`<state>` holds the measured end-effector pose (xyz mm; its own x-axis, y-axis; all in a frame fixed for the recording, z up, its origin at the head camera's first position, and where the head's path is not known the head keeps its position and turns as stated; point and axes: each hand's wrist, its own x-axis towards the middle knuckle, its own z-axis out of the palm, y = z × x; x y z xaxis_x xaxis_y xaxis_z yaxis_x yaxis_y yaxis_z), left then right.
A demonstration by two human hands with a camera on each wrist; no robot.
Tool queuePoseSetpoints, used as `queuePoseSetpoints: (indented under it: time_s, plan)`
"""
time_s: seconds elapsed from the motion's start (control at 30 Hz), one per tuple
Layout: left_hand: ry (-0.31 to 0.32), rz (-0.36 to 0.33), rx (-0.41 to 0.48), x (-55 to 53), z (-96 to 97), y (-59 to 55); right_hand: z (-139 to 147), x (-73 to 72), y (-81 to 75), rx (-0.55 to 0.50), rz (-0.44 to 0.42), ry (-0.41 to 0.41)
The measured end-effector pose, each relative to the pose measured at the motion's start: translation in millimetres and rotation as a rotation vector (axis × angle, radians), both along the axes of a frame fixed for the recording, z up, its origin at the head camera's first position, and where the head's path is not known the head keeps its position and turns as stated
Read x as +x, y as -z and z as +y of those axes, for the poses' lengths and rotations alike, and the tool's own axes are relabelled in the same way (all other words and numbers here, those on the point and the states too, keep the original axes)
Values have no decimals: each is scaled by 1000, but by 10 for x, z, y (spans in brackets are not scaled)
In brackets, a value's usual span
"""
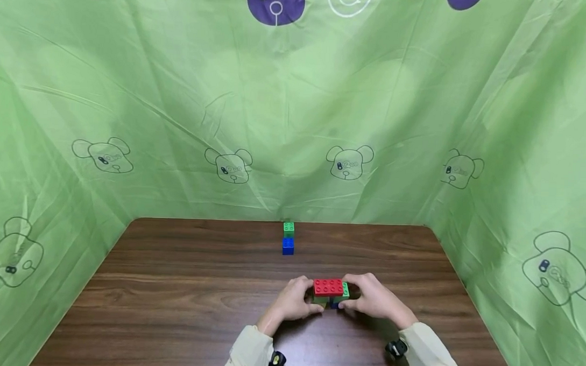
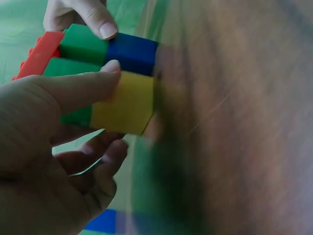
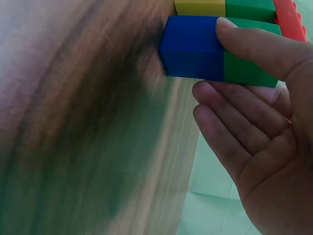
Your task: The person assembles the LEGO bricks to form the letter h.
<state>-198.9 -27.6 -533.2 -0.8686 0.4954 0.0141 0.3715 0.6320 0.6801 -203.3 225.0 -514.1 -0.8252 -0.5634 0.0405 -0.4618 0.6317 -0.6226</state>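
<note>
Head view, top: red brick (image 1: 328, 287) caps a stack over the table (image 1: 197, 276), its lower bricks largely hidden
Head view, hands: left hand (image 1: 294, 300) pinches the stack left of the red brick, right hand (image 1: 372, 298) pinches it on the right
Head view only, loose green brick (image 1: 289, 226) and loose blue brick (image 1: 288, 246): beyond the red brick
Left wrist view, yellow brick (image 2: 129, 103): plainly shown, below the red brick, green between
Right wrist view, lower blue brick (image 3: 190, 48): side fully exposed, likewise below the red brick
</note>
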Motion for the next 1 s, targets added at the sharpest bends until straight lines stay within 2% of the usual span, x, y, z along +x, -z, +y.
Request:
queuePoseSetpoints:
  time_s: [0.1, 0.2, 0.27, 0.33, 0.43, 0.5, 0.63, 0.83, 1.0]
  plan:
    - [12, -9, -74, -91, -103, -136, -7, -61, -17, -18, 22, 13]
    - [-17, 13, -166, -242, -219, -309, -10, -142, -48, -33, 42, 34]
    - [-56, 69, -219, -371, -278, -405, -11, -196, -67, -50, 32, 42]
    - [-109, 153, -279, -505, -316, -463, -15, -244, -71, -60, 13, 58]
    - [-180, 260, -361, -678, -340, -487, -24, -291, -49, -72, -16, 78]
    - [-219, 293, -409, -762, -345, -454, -28, -306, -16, -71, -23, 91]
    - [-280, 276, -442, -859, -338, -300, -31, -321, 51, -66, -19, 105]
    - [-337, 253, -413, -894, -311, -54, -31, -328, 83, -58, -28, 128]
    - [-355, 299, -387, -933, -293, -5, -20, -353, 88, -35, -37, 140]
